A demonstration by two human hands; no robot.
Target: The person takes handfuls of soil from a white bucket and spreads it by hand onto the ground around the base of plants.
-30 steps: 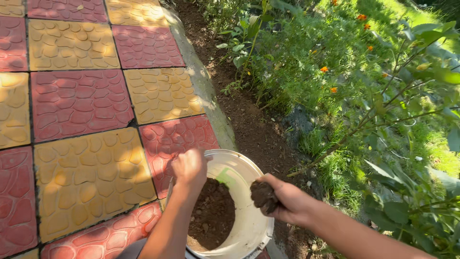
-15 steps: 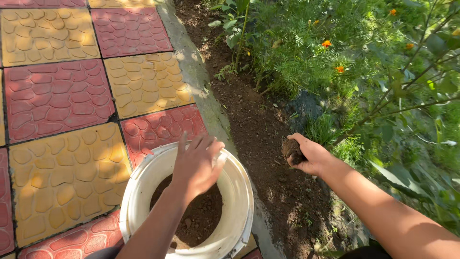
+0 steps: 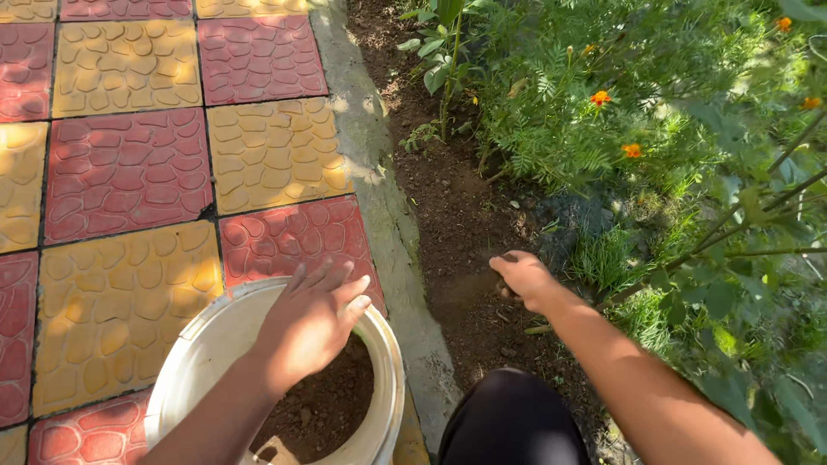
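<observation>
The left hand [image 3: 310,323] hovers with fingers spread, grasping nothing, over the white bucket [image 3: 198,357] of soil on the paving. The right hand [image 3: 524,277], clenched, seemingly around soil, presses toward the flowerbed [image 3: 448,215]; releasing it there seems due.

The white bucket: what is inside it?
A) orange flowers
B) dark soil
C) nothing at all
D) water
B: dark crumbly soil shows inside the white bucket, below the left hand held over its rim.
</observation>
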